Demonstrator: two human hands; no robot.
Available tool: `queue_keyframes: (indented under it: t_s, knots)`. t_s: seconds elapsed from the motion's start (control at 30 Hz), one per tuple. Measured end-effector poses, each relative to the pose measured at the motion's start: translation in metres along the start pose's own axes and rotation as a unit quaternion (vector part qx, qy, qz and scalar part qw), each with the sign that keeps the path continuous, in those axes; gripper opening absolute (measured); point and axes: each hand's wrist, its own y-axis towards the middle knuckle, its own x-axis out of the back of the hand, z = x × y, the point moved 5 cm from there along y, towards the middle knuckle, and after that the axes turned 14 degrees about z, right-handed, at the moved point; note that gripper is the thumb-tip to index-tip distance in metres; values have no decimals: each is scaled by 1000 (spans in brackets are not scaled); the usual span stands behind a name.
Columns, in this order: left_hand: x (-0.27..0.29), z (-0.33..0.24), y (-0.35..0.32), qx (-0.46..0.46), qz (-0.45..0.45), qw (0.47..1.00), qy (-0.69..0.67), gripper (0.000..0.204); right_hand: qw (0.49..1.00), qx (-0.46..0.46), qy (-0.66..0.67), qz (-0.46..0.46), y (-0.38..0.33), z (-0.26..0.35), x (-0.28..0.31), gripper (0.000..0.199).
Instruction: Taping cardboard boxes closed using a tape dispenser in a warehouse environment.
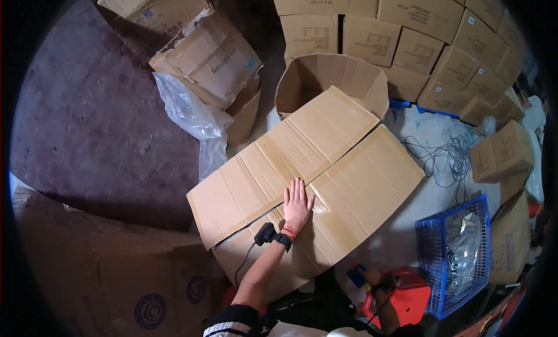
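- Starting nearest the person: the right hand [372,277] sits low by the body, fingers curled around a small blue and yellow object [356,277]; what that object is cannot be told. A red item [407,299] lies just beside it.
- The left hand [297,206] lies flat, palm down, fingers spread and slightly together, pressing on the closed flaps of a large cardboard box [325,180]. It holds nothing. The wrist carries a red band and a black device with a cable running back along the forearm.
- The hand rests at the seam where the two top flaps meet, near the box's near edge. The box sits at frame centre on the floor.
- To the right stands a blue plastic crate [433,244] with shiny wrapped contents.
- To the left, flattened cardboard sheets [104,267] lie beside the box.
- Farther off, an open empty carton [328,75] stands just behind the large box; clear plastic sheeting [192,116] and crumpled cartons [209,58] lie to its left.
- A tangled dark cable [447,157] lies on the pale floor [418,128] to the right.
- Farthest, stacked sealed cartons [418,40] line the back.
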Motion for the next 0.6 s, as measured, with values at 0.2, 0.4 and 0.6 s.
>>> queue_keyframes:
  t_s: [0.2,0.4,0.6]
  knots:
    - [14,10,16,-10,-54,997,-52,38,997,59,-3,-45,10,6,-16,59]
    - [22,58,69,-9,-33,997,-74,33,993,113,-24,-35,12,7,-17,56]
    - [13,75,62,47,-25,998,-42,45,999,25,-24,-10,36,14,-15,57]
